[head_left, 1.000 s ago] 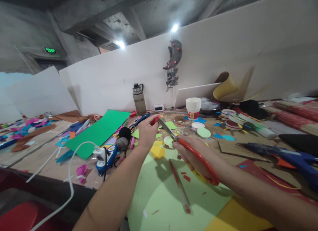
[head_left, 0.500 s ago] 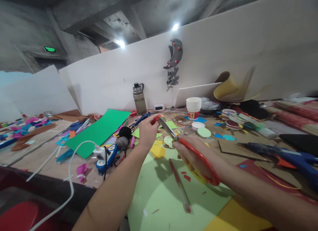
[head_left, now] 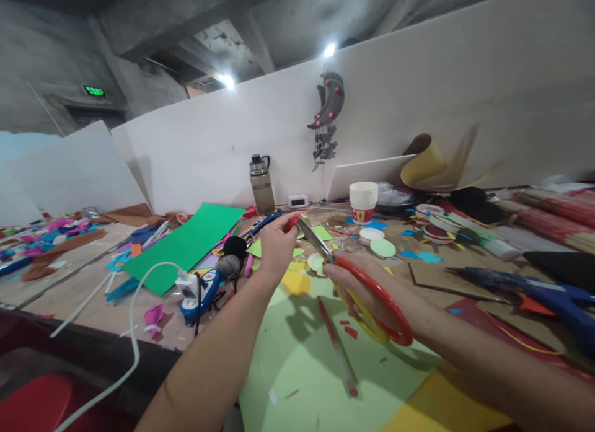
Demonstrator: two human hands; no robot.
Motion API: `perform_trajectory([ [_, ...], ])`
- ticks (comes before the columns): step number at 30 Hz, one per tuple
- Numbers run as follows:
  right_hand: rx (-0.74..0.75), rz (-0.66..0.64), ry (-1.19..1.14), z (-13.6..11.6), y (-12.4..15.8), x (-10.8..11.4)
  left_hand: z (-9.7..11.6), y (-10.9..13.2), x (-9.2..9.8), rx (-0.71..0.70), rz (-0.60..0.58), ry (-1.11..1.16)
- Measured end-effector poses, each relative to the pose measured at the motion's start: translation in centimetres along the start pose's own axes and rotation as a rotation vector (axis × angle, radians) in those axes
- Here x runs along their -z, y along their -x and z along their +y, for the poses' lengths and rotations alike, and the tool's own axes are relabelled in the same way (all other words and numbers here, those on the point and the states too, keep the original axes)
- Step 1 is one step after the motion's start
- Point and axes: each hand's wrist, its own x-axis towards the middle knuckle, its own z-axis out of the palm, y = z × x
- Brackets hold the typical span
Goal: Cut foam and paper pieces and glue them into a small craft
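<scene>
My right hand (head_left: 356, 286) grips scissors (head_left: 381, 302) with one red and one yellow handle loop. Their blades point up and left, to the fingertips of my left hand (head_left: 277, 246). Between that hand's thumb and fingers is a small piece of red paper (head_left: 290, 223), which the blade tips meet. Both hands are held above a light green paper sheet (head_left: 288, 357). On the sheet lie a red pen (head_left: 335, 345) and a few red paper scraps (head_left: 351, 332). A yellow paper circle (head_left: 296, 284) lies beneath, between the hands.
A green sheet (head_left: 186, 246) and a blue power strip (head_left: 199, 302) with a white cable lie left. Stacked paper cups (head_left: 363, 202) and a water bottle (head_left: 263, 187) stand at the back. A blue glue gun (head_left: 534, 292) lies at right; a red stool (head_left: 35, 404) is below left.
Both hands and the scissors stay in nearly the same place. The whole view has shifted very slightly; nothing was let go or picked up.
</scene>
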Motion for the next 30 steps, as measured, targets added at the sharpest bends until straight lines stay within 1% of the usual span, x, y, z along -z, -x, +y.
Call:
perform_trajectory([
  [7, 0.000, 0.006, -0.029, 0.6, -0.2, -0.1, 0.0, 0.0, 0.0, -0.009, -0.014, -0.008],
  [14, -0.004, -0.003, 0.032, 0.1, -0.1, 0.1, 0.2, 0.1, 0.0, 0.014, -0.009, 0.008],
  [23, -0.032, 0.005, -0.010, 0.1, -0.1, -0.1, -0.1, 0.0, 0.0, 0.002, -0.017, -0.011],
  [30, -0.136, 0.000, -0.032, -0.6, -0.1, -0.3, -0.1, 0.0, -0.1, 0.009, -0.023, -0.023],
])
